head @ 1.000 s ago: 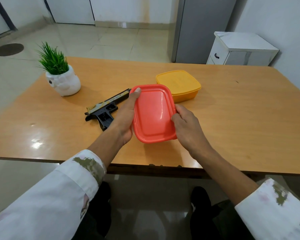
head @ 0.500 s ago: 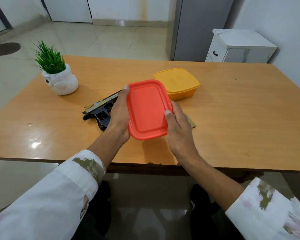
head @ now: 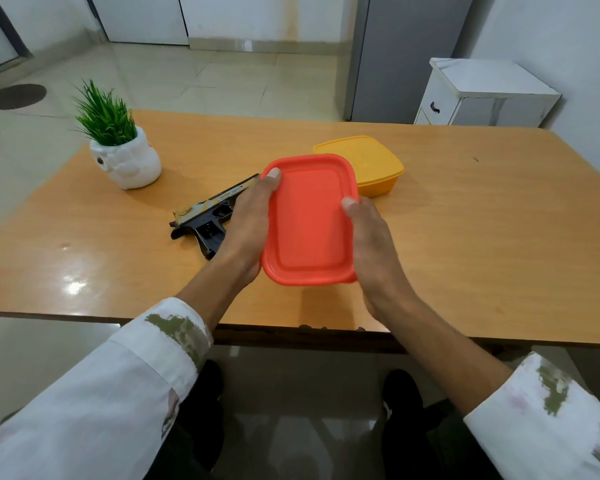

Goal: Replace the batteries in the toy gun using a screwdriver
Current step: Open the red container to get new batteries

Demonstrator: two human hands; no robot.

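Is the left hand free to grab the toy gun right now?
Probably not yet: the left hand grips the red container. The toy gun lies bare right beside it, so letting go should suffice.

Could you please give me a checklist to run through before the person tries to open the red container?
1. Two-handed hold: left hand and right hand grip opposite long edges of the red container: ok.
2. Red container's lid is seated all round, not yet lifted: ok.
3. Screwdriver and fresh batteries located: cannot tell; none are in view and both boxes are closed.
4. Toy gun close by: it lies on the table just beside the left hand: ok.
5. Yellow container out of the way: it sits behind the red one, lid on: ok.
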